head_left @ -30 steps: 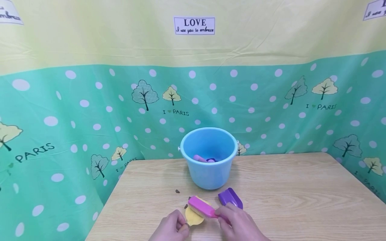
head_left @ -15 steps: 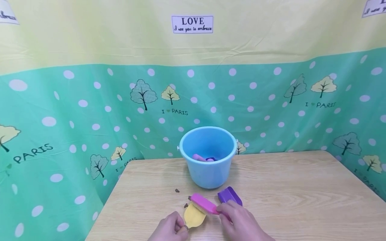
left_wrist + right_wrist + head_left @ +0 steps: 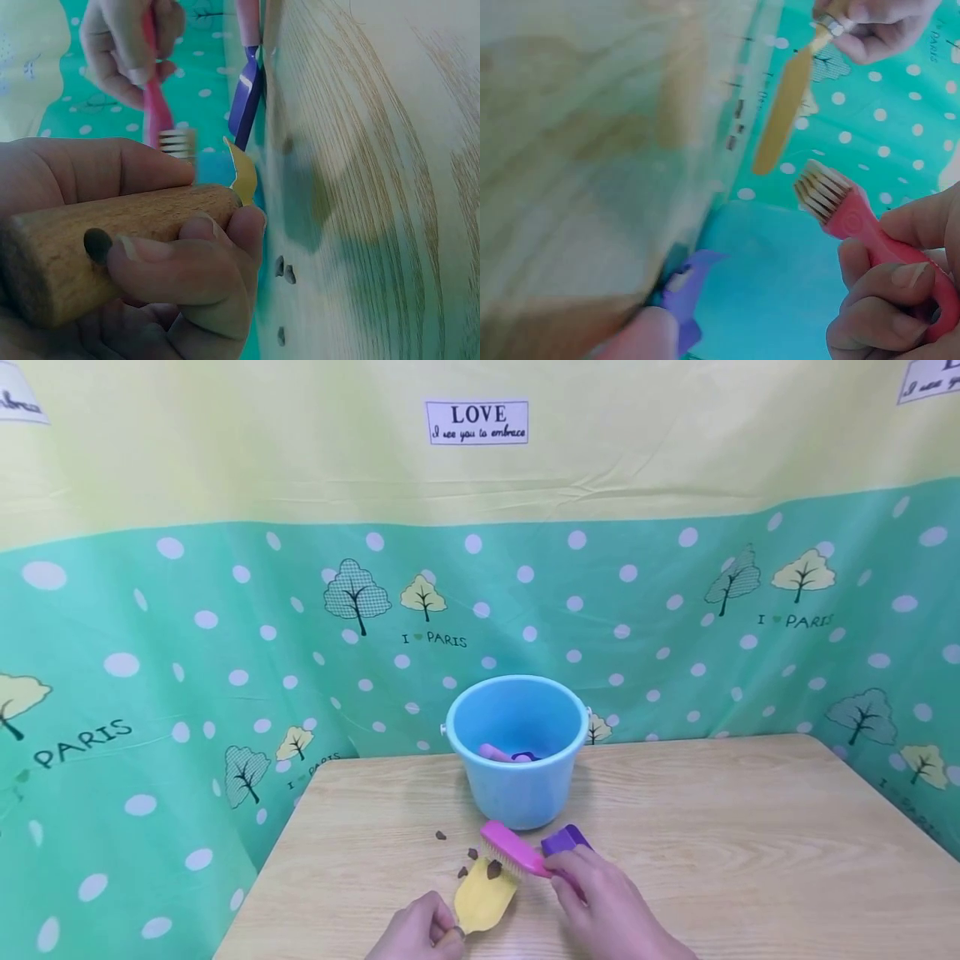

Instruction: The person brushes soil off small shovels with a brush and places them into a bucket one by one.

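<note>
While the left hand (image 3: 420, 931) is clamping its thumb and fingers round the wooden handle (image 3: 127, 240) of a yellow shovel (image 3: 483, 902), the right hand (image 3: 603, 902) is gripping a pink brush (image 3: 513, 848) with curled fingers. Out from the left grip, the blade (image 3: 786, 109) is pointing away from the person and apparently hanging just above the table (image 3: 735, 827). The shovel is looking light and stiff; its thick, dry-looking handle is probably offering a surer hold than the smooth blade. The brush, likely light and slick, is calling for a hold at its narrow end, where the fingers are pressing; its bristles (image 3: 817, 191), presumably springy, are standing apart from the blade in the right wrist view. Against the blade's far end a large dark lump (image 3: 493, 869) is showing, but whether it is resting there is not coming clear. Three smaller bits (image 3: 462, 872) are lying just beyond, looking hard and perhaps crumbly. Past the right fingers, a purple scoop (image 3: 564, 838) is lying partly hidden. Farther out, a blue bucket (image 3: 521, 802) is standing upright, holding a lilac piece (image 3: 495, 752), and a curtain (image 3: 645, 610) is hanging behind.
</note>
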`<act>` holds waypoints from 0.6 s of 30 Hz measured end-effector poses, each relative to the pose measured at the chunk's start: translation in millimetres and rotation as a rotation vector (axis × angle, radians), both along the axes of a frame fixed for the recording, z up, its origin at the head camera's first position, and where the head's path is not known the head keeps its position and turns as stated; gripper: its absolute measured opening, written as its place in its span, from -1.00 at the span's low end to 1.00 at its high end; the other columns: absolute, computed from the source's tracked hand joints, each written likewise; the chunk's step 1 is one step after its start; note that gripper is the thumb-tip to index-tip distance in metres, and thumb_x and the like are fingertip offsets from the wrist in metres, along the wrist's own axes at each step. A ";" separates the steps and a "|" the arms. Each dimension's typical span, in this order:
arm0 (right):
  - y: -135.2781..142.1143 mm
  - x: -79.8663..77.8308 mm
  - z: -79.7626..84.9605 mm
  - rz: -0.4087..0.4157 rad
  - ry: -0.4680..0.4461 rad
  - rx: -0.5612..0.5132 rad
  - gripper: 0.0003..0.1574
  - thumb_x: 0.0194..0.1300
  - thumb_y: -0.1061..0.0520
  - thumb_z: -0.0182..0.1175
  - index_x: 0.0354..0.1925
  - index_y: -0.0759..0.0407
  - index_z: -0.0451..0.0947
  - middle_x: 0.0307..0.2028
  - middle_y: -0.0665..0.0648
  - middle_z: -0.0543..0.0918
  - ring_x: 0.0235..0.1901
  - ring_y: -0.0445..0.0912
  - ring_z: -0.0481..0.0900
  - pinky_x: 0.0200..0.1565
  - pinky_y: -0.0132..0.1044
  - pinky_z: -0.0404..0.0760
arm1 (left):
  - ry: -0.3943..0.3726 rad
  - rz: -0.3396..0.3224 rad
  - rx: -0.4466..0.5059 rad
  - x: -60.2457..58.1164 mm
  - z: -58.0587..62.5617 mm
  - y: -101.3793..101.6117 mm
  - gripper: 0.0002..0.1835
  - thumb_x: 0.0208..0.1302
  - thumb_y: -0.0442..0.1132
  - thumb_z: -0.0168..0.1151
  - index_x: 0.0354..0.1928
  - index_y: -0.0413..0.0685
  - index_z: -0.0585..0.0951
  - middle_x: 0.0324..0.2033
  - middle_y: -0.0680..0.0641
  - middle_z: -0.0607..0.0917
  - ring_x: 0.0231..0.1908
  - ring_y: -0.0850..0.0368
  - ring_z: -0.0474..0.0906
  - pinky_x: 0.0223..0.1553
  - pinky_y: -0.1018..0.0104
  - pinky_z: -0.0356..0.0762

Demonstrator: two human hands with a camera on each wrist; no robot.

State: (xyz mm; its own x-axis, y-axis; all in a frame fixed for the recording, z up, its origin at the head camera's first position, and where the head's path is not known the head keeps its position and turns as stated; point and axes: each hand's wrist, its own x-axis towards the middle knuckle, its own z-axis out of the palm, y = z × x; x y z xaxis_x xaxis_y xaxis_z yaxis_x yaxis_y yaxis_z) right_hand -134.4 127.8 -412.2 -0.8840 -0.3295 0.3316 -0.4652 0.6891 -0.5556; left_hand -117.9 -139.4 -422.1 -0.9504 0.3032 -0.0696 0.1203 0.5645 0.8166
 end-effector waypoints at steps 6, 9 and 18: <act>-2.2 8.4 9.1 0.112 0.034 -0.072 -0.71 0.28 0.19 0.19 -0.06 -0.12 0.58 -0.24 -0.23 0.54 -0.30 -0.35 0.47 -0.31 -0.39 0.55 | 0.030 0.011 -0.013 1.1 -0.5 1.1 -0.91 -0.01 -0.30 0.12 -0.41 -0.11 0.45 -0.61 0.09 0.51 -0.59 0.26 0.42 -0.54 0.40 0.42; -5.5 12.5 12.4 0.205 -0.068 -0.075 -0.76 0.31 0.12 0.17 -0.05 -0.09 0.59 -0.27 -0.21 0.53 -0.38 -0.36 0.41 -0.40 -0.45 0.48 | 0.031 0.019 -0.010 1.3 0.0 1.9 -0.91 -0.02 -0.30 0.11 -0.42 -0.10 0.45 -0.62 0.09 0.52 -0.60 0.25 0.43 -0.55 0.39 0.42; -13.2 11.2 6.6 0.203 -0.312 0.029 -0.78 0.32 0.02 0.16 -0.07 -0.15 0.60 -0.26 -0.28 0.54 -0.28 -0.38 0.47 -0.25 -0.37 0.55 | 0.017 0.021 0.021 0.9 2.2 4.2 -0.89 -0.03 -0.31 0.12 -0.40 -0.12 0.45 -0.60 0.05 0.52 -0.59 0.24 0.45 -0.55 0.40 0.45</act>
State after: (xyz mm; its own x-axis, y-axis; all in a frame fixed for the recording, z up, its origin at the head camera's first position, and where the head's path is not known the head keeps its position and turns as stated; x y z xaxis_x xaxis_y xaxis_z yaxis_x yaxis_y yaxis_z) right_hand -123.2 114.6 -405.6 -0.8566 -0.5140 0.0448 -0.4059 0.6177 -0.6736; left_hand -117.0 -135.2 -419.9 -0.9575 0.2846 -0.0477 0.1223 0.5499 0.8262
